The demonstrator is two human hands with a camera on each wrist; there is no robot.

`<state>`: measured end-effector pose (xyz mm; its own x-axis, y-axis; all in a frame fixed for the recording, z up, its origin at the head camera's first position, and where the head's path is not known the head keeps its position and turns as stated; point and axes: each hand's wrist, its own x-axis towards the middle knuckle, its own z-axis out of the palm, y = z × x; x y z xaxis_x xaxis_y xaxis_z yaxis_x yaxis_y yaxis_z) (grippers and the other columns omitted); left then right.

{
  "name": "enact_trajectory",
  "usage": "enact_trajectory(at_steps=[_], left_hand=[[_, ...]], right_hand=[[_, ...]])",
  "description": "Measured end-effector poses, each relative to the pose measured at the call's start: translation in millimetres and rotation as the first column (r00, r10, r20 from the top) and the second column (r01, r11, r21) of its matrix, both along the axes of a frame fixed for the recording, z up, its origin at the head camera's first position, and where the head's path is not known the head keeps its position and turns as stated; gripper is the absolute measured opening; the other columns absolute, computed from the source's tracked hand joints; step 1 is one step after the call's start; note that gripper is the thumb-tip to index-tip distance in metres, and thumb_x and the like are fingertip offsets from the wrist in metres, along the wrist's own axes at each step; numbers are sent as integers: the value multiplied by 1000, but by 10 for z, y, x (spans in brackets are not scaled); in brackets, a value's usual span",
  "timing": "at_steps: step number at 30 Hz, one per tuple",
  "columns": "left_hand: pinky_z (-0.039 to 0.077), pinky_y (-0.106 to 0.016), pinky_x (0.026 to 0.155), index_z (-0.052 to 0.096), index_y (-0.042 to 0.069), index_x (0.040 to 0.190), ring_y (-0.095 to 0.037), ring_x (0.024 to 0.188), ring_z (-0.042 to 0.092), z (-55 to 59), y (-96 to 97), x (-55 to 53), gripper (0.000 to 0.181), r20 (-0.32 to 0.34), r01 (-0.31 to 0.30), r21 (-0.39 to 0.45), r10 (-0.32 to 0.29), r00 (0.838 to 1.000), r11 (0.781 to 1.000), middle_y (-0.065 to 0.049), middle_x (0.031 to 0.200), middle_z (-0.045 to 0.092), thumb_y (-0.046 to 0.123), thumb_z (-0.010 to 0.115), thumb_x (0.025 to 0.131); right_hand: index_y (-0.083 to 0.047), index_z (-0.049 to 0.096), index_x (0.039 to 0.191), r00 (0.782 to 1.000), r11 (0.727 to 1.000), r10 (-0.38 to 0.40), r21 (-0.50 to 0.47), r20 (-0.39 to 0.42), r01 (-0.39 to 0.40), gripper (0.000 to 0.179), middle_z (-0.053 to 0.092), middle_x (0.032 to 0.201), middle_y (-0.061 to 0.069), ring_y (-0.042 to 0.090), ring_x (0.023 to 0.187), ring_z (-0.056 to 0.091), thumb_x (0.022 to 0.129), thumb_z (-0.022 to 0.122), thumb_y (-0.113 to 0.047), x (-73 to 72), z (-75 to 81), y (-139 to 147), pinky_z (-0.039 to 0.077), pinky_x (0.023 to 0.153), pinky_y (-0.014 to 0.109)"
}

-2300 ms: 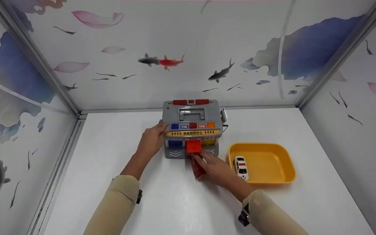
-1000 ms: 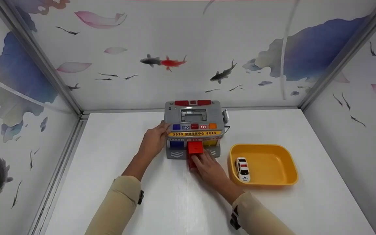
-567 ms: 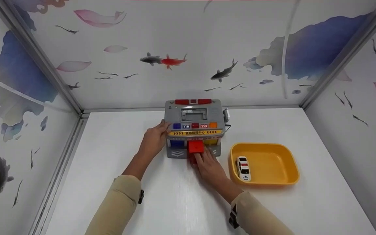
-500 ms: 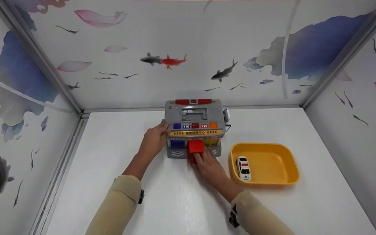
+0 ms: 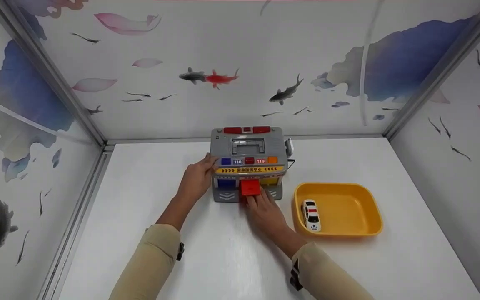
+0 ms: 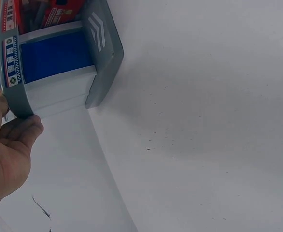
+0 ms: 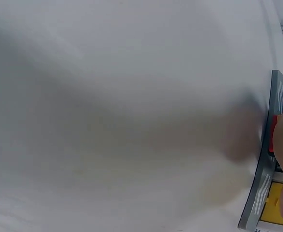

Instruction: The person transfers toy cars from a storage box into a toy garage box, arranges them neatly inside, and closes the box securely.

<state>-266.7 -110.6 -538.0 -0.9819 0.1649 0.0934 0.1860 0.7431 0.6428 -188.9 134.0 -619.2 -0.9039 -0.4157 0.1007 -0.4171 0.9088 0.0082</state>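
A grey toy emergency station (image 5: 223,146) with a yellow sign and "110" and "119" labels stands against the back wall. My left hand (image 5: 196,177) grips its left roof edge; in the left wrist view the fingers curl round that edge beside the blue door (image 6: 57,55). The red middle door (image 5: 250,187) is swung up. Below it, the straight fingers of my right hand (image 5: 267,214) press at the mouth of the bay. There a red toy vehicle (image 6: 62,13) with yellowish lettering sits mostly inside, its rear hidden by the right hand in the head view.
A yellow tray (image 5: 348,231) lies to the right, near my right wrist, with a white toy police car (image 5: 311,216) along its left side. A white toy phone (image 5: 289,147) hangs on the station's right side. Printed wall panels enclose the white table (image 5: 206,258).
My right hand has pushed the red toy vehicle forward into the middle bay, from well out in front until little of it shows. The left hand has kept its grip on the station.
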Motion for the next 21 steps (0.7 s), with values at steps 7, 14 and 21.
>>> enact_trajectory(at_steps=[7,14,21], left_hand=[[48,-50,127,62,15,158,-33,154,55,-7,-16,-8,43,-5,8,-6,-8,1000,1000,-16,169,49,30,57,117],[48,-49,128,62,16,158,-33,155,55,-21,-11,2,44,1,-1,1,1,1000,1000,-15,169,49,31,58,117],[47,-49,129,61,18,159,-32,156,53,-4,-5,-4,45,15,-2,-2,2,1000,1000,-13,170,48,33,57,117]], right_hand=[[-5,47,159,1000,1000,-10,23,-23,11,53,49,168,20,40,159,47,111,68,-10,10,-20,-4,51,125,59],[-4,54,157,999,998,-42,45,21,42,48,52,167,20,43,157,48,111,67,-10,-14,-27,-24,49,127,56],[-7,41,159,997,988,-25,-147,76,36,49,51,166,19,40,156,44,116,58,-23,-52,-75,3,43,133,53]])
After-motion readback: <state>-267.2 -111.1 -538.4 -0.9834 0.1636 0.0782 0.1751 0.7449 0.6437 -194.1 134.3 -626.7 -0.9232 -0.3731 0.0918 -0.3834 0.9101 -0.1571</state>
